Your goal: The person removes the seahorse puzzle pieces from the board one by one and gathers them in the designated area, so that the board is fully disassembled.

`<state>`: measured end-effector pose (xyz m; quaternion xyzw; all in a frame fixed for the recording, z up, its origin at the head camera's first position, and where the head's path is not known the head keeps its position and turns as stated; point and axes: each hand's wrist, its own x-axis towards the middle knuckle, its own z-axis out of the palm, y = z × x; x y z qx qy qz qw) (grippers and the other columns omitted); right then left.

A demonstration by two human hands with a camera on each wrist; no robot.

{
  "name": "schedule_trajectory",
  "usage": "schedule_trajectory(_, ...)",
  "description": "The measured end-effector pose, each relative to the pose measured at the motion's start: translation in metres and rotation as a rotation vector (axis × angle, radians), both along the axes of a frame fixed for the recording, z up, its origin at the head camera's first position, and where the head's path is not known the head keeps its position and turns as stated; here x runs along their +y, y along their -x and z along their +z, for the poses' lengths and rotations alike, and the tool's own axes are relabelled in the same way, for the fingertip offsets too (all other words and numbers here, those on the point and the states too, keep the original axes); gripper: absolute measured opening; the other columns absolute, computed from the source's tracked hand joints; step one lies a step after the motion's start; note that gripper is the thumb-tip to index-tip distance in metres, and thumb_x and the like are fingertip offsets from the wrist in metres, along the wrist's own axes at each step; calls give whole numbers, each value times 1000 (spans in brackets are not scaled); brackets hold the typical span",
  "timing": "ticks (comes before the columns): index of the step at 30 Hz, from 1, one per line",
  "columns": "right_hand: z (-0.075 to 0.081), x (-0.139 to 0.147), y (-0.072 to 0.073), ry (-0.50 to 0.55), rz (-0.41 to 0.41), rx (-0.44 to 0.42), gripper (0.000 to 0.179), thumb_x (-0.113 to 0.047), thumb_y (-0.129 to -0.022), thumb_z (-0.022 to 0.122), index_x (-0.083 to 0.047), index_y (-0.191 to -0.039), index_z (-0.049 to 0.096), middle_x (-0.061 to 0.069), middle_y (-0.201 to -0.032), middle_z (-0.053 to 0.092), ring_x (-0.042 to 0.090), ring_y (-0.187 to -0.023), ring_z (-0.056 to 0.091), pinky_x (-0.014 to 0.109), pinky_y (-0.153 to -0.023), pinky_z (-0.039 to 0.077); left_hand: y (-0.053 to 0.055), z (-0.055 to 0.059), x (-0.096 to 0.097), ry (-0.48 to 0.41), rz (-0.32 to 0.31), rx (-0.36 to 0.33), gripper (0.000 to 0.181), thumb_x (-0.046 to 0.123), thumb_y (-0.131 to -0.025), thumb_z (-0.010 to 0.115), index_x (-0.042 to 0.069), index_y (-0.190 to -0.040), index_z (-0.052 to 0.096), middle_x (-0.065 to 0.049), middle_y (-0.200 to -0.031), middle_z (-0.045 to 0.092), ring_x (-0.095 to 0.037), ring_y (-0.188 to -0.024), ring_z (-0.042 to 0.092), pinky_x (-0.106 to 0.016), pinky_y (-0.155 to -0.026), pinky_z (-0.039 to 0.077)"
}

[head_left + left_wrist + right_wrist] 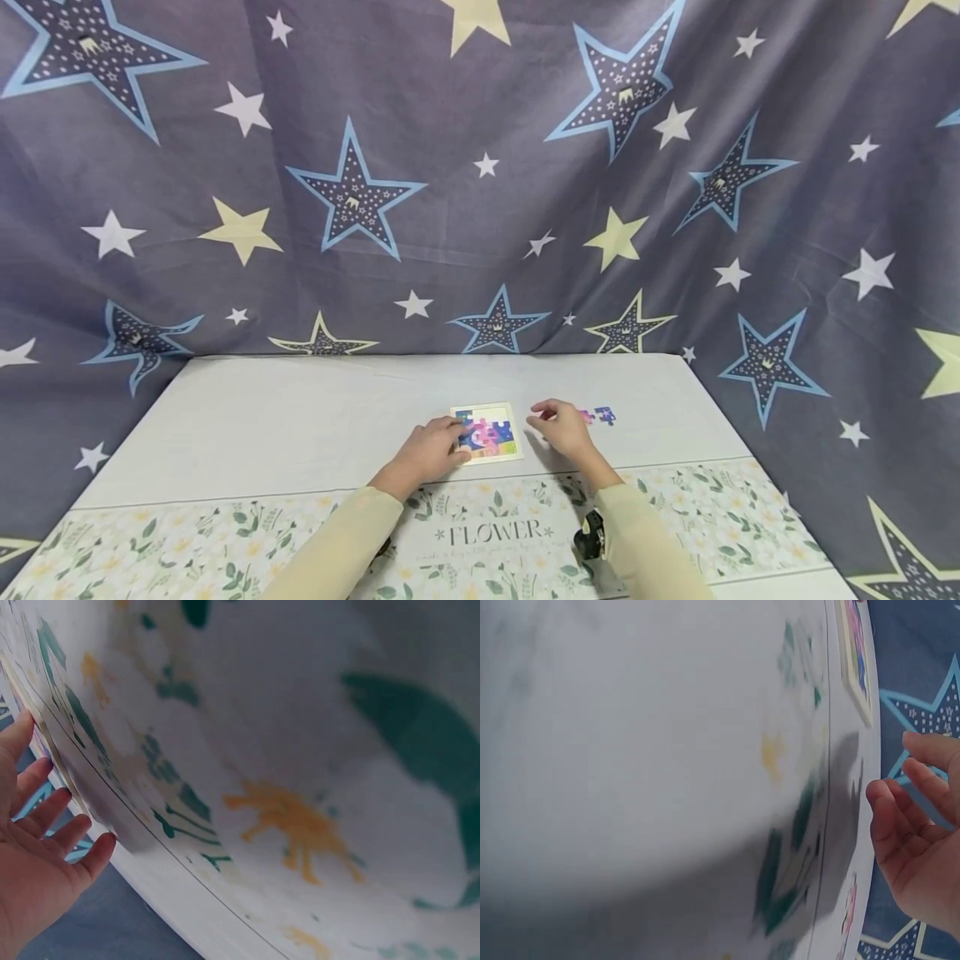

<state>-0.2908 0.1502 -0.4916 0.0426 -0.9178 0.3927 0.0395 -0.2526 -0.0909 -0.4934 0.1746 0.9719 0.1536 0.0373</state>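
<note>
A jigsaw puzzle (486,435) with a pink figure lies in a pale-rimmed tray (517,455) on the table; a pale gap shows at the picture's top. My left hand (431,452) rests on the tray's left side, and in the left wrist view its fingers (56,806) are extended along the edge. To the right of the tray hovers my right hand (564,429), loosely bent, with no piece visible in its fingers (922,802). Loose puzzle pieces (604,415), blue and pink, lie just beyond it, partly hidden by that hand.
A white table cover (300,433) with a floral band (187,533) and the word FLOWER spreads under everything. Behind and at both sides hangs a dark star-patterned curtain (420,283). A black band (590,535) sits at the right wrist.
</note>
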Motion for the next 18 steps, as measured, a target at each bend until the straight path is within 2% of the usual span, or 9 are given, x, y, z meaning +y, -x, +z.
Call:
schedule_trajectory(6,4,-16,0,14,25,-28,23,-19,-83,69,-6,-102,69,6,-84,63,14,-69,54,23,-56,45,-3,1,-4,-16,-6,1,48,41,-91,58,13,-130,54,-10,-137,49,-29,-128,45,-52,-102,40)
schedule_trajectory(18,4,-44,-1,47,140,-32,23,-18,-84,68,-4,-103,68,8,-87,63,14,-68,53,24,-56,44,-6,4,-7,-17,-10,-13,47,39,-91,57,12,-130,54,-11,-136,50,-30,-126,47,-52,-102,40)
